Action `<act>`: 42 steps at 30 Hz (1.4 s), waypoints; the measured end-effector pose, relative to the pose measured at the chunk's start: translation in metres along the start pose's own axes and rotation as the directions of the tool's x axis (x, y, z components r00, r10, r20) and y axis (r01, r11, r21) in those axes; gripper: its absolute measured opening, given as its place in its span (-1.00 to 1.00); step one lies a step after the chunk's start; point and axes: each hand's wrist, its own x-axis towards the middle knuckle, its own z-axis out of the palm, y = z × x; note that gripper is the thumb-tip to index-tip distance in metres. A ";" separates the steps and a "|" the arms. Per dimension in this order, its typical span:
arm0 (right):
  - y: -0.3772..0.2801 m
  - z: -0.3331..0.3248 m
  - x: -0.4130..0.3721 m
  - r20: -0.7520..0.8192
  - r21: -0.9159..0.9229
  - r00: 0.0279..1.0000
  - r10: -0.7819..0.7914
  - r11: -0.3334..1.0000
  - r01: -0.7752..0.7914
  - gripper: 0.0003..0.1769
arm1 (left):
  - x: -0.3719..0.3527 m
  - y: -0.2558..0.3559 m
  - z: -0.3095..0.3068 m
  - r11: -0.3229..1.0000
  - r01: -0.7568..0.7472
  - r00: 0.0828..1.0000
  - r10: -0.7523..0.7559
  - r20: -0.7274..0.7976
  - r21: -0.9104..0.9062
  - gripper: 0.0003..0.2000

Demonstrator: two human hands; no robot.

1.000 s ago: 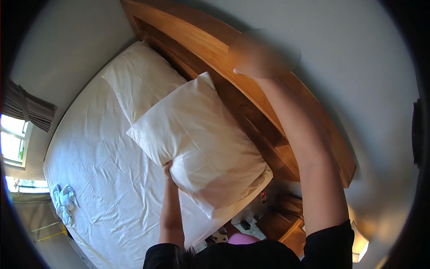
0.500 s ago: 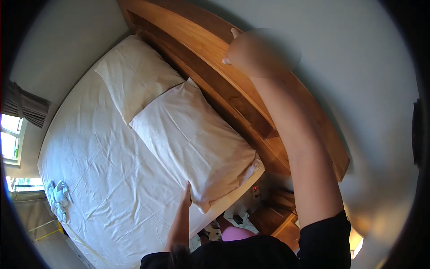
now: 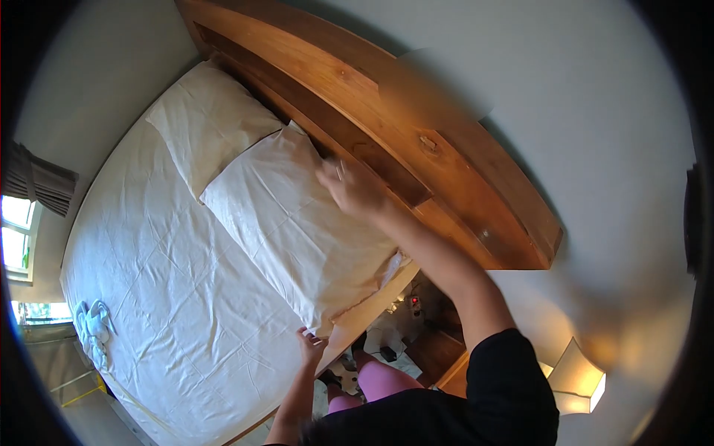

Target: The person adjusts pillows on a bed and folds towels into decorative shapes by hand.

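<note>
Two white pillows lie side by side at the head of the bed: the near pillow [image 3: 282, 230] and the far pillow [image 3: 212, 123], whose edge it overlaps. My left hand [image 3: 312, 346] is at the near pillow's lower corner, fingers apart, with fingertips right at the cloth. Over the same pillow's headboard side hovers my right hand [image 3: 353, 187], smeared by motion, so its fingers are unclear; a ring shows on one finger. Under the pillows, a wrinkled white sheet [image 3: 163, 282] covers the mattress.
A wooden headboard [image 3: 320, 56] with a recessed shelf runs along the wall. To the lower right are a lit lamp [image 3: 576, 379] and a wooden bedside cabinet [image 3: 435, 349]. A pale bundled cloth [image 3: 93, 331] lies at the bed's far left edge, near the window [image 3: 18, 234].
My right hand has come down from the headboard top to the near pillow's upper edge. My left hand has slipped down a little to the pillow's corner.
</note>
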 end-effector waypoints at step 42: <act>-0.154 0.099 -0.386 0.543 0.009 0.667 0.511 0.790 -0.613 -0.93 | -0.112 -0.160 -0.092 0.836 0.519 0.833 -0.448 -0.325 0.177 -0.61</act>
